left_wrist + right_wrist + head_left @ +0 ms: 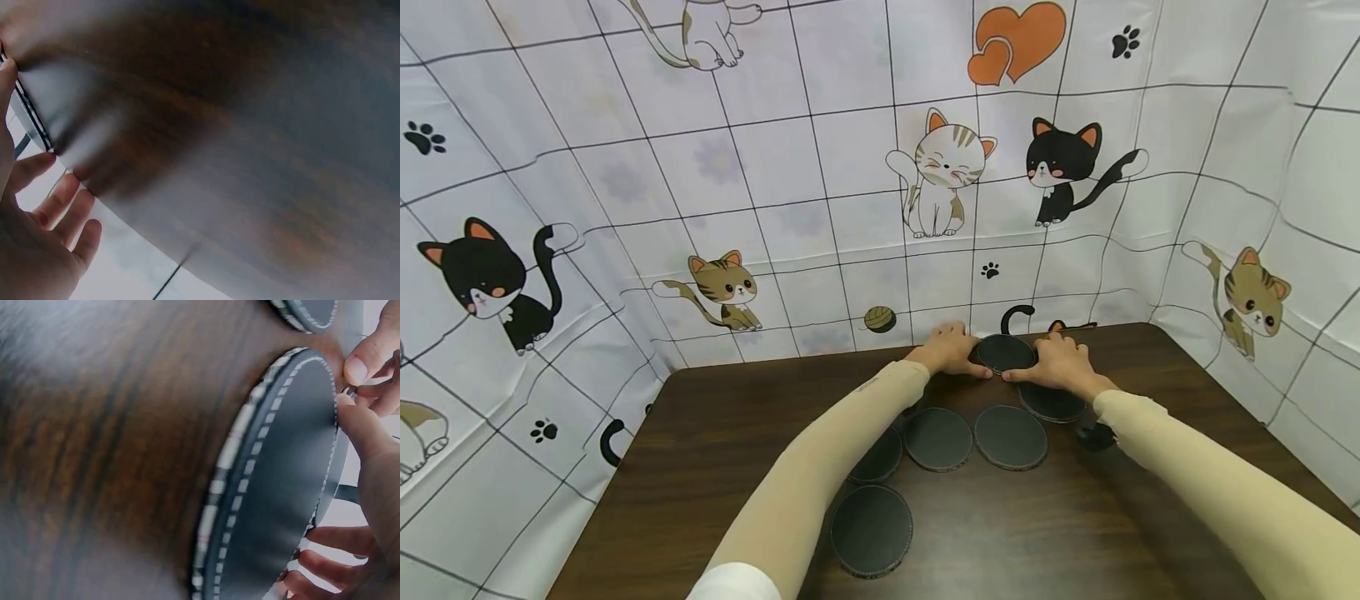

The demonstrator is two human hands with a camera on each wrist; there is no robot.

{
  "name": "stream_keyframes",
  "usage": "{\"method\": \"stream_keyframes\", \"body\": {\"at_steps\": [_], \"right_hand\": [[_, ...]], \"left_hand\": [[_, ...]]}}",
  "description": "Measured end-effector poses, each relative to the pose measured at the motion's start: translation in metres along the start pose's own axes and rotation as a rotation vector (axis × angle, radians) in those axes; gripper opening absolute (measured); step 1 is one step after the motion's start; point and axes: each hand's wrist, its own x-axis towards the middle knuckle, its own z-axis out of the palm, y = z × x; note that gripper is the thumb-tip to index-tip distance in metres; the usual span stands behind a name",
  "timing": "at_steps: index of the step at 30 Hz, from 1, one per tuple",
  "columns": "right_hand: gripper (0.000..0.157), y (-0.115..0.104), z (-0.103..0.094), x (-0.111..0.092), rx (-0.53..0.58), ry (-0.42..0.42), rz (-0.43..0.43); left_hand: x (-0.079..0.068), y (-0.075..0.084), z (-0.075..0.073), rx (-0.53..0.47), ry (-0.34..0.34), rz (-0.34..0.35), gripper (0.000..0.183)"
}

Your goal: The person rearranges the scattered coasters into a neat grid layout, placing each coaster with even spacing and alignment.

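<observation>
At the table's far edge lies a round black coaster (1005,353) with a pale stitched rim. My left hand (951,350) holds its left side, thumb at the near rim and fingers spread toward the back. From the other side my right hand (1060,364) grips it, and the two thumbs nearly meet in front. Under the right hand is another black coaster (281,469), partly covered in the head view. Closer to me are two coasters side by side, a left one (940,439) and a right one (1011,437).
Further left, a coaster (876,457) is half hidden by my left sleeve, with another coaster (872,531) nearer. The dark wooden table (722,450) backs onto a white cat-print curtain (790,208) that also runs along both sides.
</observation>
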Motion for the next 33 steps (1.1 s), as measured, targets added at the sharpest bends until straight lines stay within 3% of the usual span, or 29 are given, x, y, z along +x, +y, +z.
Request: {"method": "stream_keyframes", "body": {"at_steps": [6,12,20,24,33], "right_hand": [[0.087,0.002,0.005,-0.003,0.033,0.042,-0.038],[0.085,0.004,0.012,-0.001,0.084,0.038,-0.113],[0.093,0.0,0.005,0.003,0.11,0.1,-0.139],[0.093,-0.017,-0.004,-0.002,0.148,0.136,-0.144],[0.091,-0.062,-0.045,-0.031,0.212,0.296,-0.204]], "left_hand": [[-0.002,0.003,0.004,-0.059,0.032,-0.031,0.067],[-0.003,-0.001,0.013,-0.115,0.053,-0.012,0.067],[-0.006,-0.017,0.001,-0.19,0.103,0.007,0.076],[-0.024,-0.026,-0.015,-0.193,0.146,0.017,0.08],[-0.088,-0.035,-0.059,-0.138,0.3,0.018,0.084]]}}
